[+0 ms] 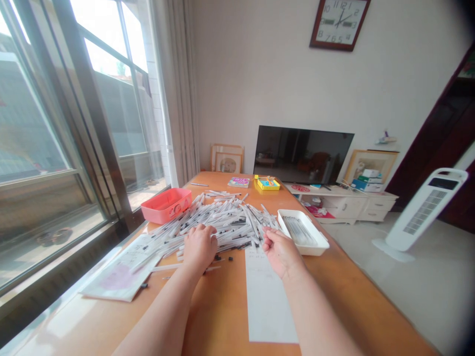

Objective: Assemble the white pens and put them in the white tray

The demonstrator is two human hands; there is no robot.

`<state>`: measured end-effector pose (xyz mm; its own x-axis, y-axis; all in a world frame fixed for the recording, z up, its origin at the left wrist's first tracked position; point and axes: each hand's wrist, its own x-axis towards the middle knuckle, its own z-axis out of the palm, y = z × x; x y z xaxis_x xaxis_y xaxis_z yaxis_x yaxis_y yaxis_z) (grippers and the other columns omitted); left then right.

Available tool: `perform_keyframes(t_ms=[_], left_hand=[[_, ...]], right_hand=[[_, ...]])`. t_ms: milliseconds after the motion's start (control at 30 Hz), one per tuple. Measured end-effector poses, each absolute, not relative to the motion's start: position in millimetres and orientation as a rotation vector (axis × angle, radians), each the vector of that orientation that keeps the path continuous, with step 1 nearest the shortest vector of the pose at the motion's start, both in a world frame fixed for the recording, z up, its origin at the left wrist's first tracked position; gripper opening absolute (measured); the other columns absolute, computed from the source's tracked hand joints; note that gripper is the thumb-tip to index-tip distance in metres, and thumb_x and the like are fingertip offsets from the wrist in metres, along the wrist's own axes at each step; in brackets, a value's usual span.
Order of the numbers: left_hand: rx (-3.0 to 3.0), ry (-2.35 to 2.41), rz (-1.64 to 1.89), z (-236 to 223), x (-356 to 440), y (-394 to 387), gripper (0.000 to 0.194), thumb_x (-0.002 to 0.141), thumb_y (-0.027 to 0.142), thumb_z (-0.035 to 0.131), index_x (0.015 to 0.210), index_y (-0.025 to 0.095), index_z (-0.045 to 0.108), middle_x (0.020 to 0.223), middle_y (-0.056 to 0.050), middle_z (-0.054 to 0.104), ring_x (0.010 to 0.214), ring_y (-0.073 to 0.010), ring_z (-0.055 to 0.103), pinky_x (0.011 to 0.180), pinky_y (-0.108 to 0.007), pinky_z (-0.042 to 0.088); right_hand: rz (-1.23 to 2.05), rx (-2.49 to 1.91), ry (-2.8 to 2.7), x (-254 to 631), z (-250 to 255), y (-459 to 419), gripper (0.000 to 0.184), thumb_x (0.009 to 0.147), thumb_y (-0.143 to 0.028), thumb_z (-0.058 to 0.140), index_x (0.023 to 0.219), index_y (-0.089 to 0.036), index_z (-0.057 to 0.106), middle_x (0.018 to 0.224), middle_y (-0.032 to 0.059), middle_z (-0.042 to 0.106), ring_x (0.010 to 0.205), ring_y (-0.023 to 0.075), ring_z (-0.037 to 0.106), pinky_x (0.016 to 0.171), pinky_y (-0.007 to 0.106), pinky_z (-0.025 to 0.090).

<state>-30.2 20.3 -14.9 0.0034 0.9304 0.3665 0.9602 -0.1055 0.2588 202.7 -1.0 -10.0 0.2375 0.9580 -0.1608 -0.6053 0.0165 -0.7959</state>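
Observation:
A large loose heap of white ballpoint pens with black tips (222,222) covers the middle of the orange wooden table (226,316). My left hand (199,248) rests palm down on the heap's front edge, and the fingers hide whatever lies beneath them. My right hand (282,252) is turned palm up at the heap's right edge, with curled fingers. I cannot tell whether it holds a pen. Just right of it, a white rectangular tray (302,232) holds a neat row of pens. Several small black caps (222,258) lie in front of the heap.
A red plastic box (166,205) stands left of the heap, beside the window. Printed papers (120,269) lie at the left table edge, and a long white paper strip (267,301) lies between my arms. A picture book (238,182) and a yellow box (267,183) sit at the far end.

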Motion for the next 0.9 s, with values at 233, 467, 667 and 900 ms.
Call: perform_keyframes(t_ms=[233,467,667,900], left_hand=[[-2.369,-1.988,-0.611,-15,-22,17,0.024,0.084,0.026,0.052,0.099,0.027,0.070,0.111,-0.009,0.065,0.107,-0.0294,0.054,0.086,-0.041,0.040],[-2.335,-1.995,-0.571,-17,-21,18,0.020,0.083,0.026,0.052,0.092,0.027,0.070,0.107,-0.009,0.064,0.104,-0.0298,0.054,0.085,-0.042,0.041],[-2.348,-1.990,-0.600,-16,-25,20,0.017,0.084,0.028,0.052,0.088,0.025,0.069,0.105,-0.010,0.066,0.103,-0.0304,0.055,0.084,-0.041,0.040],[-2.354,-2.112,-0.703,-4,-31,19,0.015,0.086,0.030,0.051,0.091,0.025,0.065,0.096,-0.007,0.072,0.096,-0.0275,0.062,0.079,-0.036,0.040]], right_hand=[[1.300,-0.897,-0.508,203,-12,0,0.019,0.064,-0.015,0.076,0.081,-0.017,0.068,0.069,0.0002,0.061,0.055,0.0082,0.049,0.047,0.019,0.039],[1.301,-0.892,-0.505,203,-12,1,0.018,0.063,-0.015,0.075,0.078,-0.018,0.068,0.068,-0.0004,0.061,0.054,0.0083,0.048,0.045,0.019,0.037],[1.286,-0.890,-0.501,203,-13,1,0.019,0.062,-0.015,0.076,0.079,-0.017,0.068,0.069,0.0003,0.060,0.056,0.0079,0.048,0.046,0.018,0.037],[1.272,-0.900,-0.521,203,-15,1,0.022,0.061,-0.017,0.077,0.080,-0.018,0.067,0.069,0.0002,0.061,0.055,0.0090,0.049,0.045,0.020,0.038]])
